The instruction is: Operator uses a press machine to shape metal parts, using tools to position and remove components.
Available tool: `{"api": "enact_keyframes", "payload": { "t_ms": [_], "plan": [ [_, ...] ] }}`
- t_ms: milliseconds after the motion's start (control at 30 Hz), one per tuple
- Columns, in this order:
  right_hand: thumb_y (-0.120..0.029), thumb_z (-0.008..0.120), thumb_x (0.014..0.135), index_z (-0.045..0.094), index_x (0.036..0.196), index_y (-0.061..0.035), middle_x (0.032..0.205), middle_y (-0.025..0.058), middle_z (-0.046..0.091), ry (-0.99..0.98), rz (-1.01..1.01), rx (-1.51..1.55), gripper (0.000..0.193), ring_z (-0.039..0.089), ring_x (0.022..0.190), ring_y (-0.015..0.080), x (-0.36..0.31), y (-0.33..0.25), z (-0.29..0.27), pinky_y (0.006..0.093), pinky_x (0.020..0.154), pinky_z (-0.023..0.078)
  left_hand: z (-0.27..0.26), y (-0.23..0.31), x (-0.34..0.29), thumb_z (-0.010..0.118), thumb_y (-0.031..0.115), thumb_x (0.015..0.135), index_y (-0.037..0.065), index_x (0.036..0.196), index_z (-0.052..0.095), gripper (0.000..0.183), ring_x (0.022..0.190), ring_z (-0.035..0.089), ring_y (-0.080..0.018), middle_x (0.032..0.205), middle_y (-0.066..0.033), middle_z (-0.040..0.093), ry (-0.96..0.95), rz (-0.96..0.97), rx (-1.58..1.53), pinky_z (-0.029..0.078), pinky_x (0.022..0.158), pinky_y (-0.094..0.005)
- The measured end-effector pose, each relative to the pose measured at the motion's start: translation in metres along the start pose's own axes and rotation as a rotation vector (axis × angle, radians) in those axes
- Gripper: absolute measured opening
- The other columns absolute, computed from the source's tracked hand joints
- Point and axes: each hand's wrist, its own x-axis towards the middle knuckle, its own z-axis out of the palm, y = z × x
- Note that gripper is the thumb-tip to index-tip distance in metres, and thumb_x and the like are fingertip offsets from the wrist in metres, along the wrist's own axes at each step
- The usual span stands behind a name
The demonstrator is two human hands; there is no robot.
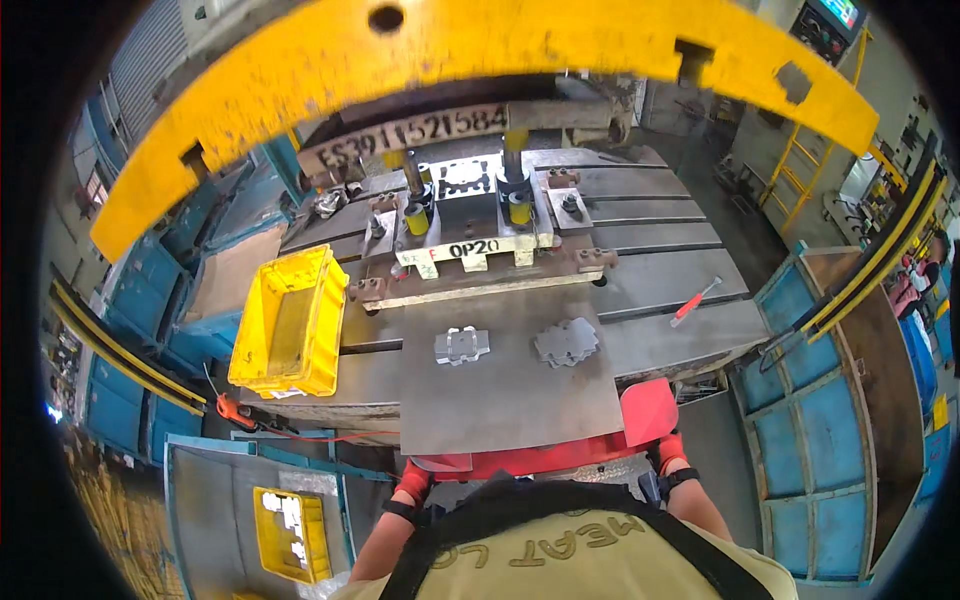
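Both hands wear red gloves and rest at a red bar (540, 457) along the front of the press table. My left hand (415, 482) is at the bar's left end, its fingers hidden beneath a red guard there. My right hand (667, 453) reaches the other end, with its fingers out of sight under a red cover plate (649, 411). Beyond them, on a grey metal sheet (510, 405), lie a shaped metal stamping (462, 345) and, to its right, several similar flat blanks (567, 342). A stamping die (470, 215) with guide posts stands farther back, a bright metal piece (466, 177) on it.
A yellow crate (290, 320) stands left on the slotted press bed (650, 235). A red-handled hammer (697, 302) lies right. The yellow press frame (480, 40) arches overhead. Blue bins (800, 440) flank the right; another yellow crate (292, 535) holding pieces is lower left.
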Motion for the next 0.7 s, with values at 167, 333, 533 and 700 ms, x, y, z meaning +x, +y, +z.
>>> {"api": "enact_keyframes", "payload": {
  "t_ms": [167, 333, 533, 700],
  "plan": [
    [-0.028, 0.05, 0.069, 0.045, 0.08, -0.0079, 0.063, 0.0078, 0.05, 0.053, 0.003, 0.011, 0.024, 0.045, 0.048, 0.017, -0.013, -0.005, -0.003, 0.0297, 0.04, 0.035, 0.006, 0.036, 0.001, 0.043, 0.02, 0.076, 0.006, 0.109, 0.032, 0.037, 0.09, 0.044, -0.0172, 0.103, -0.0075, 0.043, -0.066, -0.13, -0.153, 0.037, 0.074, -0.0283],
    [-0.03, 0.046, 0.07, 0.043, 0.079, -0.008, 0.059, 0.0066, 0.048, 0.007, -0.037, 0.011, 0.024, 0.043, 0.043, 0.0158, -0.046, -0.036, 0.013, 0.0282, 0.036, 0.032, -0.004, 0.044, -0.015, 0.044, 0.02, 0.075, 0.007, 0.108, 0.031, 0.038, 0.088, 0.045, -0.0173, 0.099, -0.007, 0.045, -0.08, 0.135, -0.121, 0.039, 0.07, -0.0283],
    [-0.031, 0.045, 0.071, 0.044, 0.079, -0.0051, 0.057, 0.0067, 0.047, 0.075, 0.027, 0.023, 0.028, 0.043, 0.041, 0.0168, -0.058, -0.048, 0.006, 0.0296, 0.036, 0.033, -0.011, 0.119, -0.028, 0.044, 0.024, 0.075, 0.006, 0.105, 0.036, 0.036, 0.089, 0.045, -0.017, 0.1, -0.0065, 0.046, -0.104, -0.227, -0.158, 0.035, 0.075, -0.027],
    [-0.032, 0.048, 0.07, 0.043, 0.086, -0.0026, 0.058, 0.0086, 0.049, 0.152, -0.05, -0.174, 0.034, 0.044, 0.04, 0.019, -0.051, -0.057, -0.024, 0.0324, 0.036, 0.035, -0.102, 0.116, -0.006, 0.045, 0.033, 0.073, 0.004, 0.097, 0.046, 0.038, 0.084, 0.047, -0.0182, 0.097, -0.0094, 0.049, -0.165, -0.327, 0.492, 0.037, 0.073, -0.0289]
  ]
}}
